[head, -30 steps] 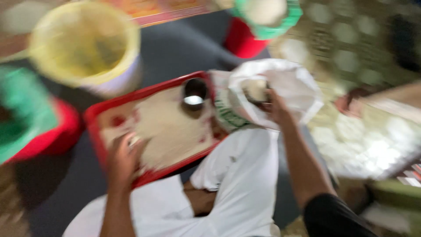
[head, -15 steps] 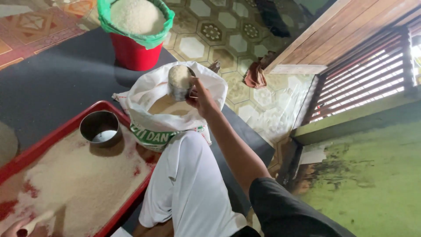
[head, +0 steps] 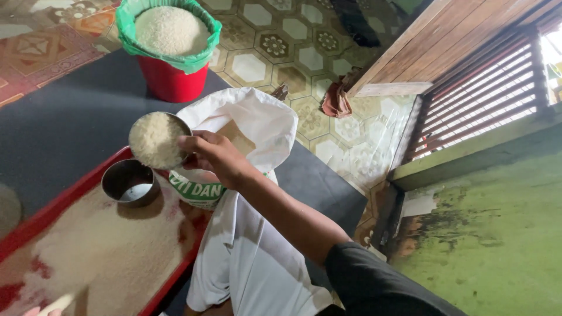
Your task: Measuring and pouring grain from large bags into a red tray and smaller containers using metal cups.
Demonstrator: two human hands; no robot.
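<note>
— Where's the left hand (head: 41,311)?
— Barely visible at the red tray's (head: 35,225) near edge; its grip, can't tell.
— And the right hand (head: 213,155)?
— Fingers clamped on the rice-filled cup (head: 156,140), held above the tray, before the white sack (head: 252,126).

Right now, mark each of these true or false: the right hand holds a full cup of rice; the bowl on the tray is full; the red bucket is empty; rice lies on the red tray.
1. The right hand holds a cup full of rice: true.
2. The metal bowl on the tray is full: false, it holds no rice.
3. The red bucket is empty: false, rice heaps in its green liner.
4. Rice lies on the red tray: true.
</note>
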